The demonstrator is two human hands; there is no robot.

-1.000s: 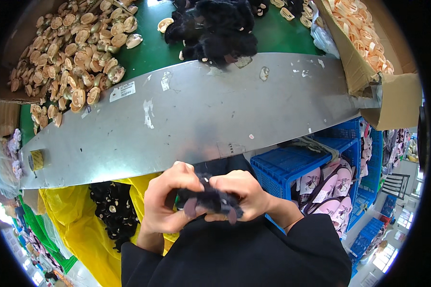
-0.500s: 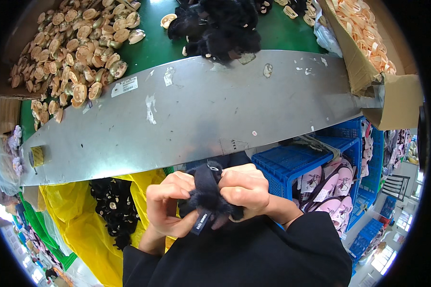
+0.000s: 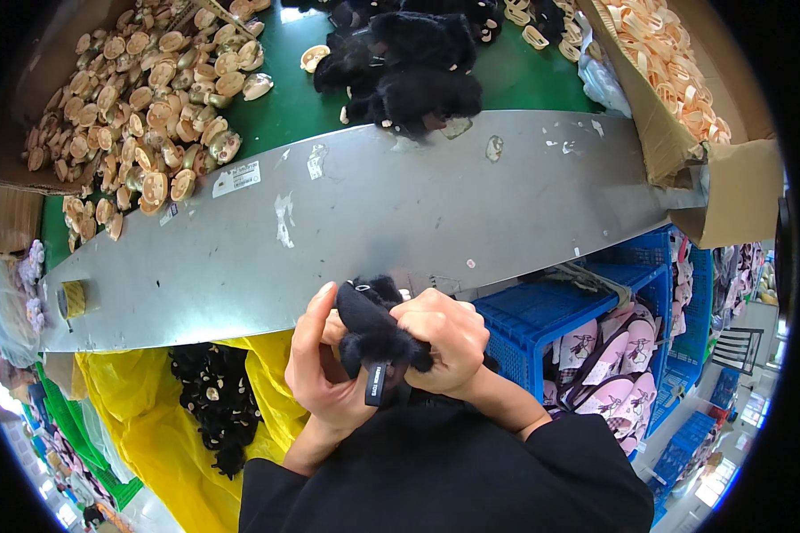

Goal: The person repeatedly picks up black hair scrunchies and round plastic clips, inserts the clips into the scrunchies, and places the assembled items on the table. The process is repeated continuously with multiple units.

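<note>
Head view: the left hand curls round one side of a black plush piece, the right hand clamped on the other. Half a second ago its band stood nearly upright; now it leans left and sits higher in view. A yellow bag and a blue crate flank the hands. The piece overlaps the worktop's near edge in view — beyond, bare metal runs to the black plush pile.
</note>
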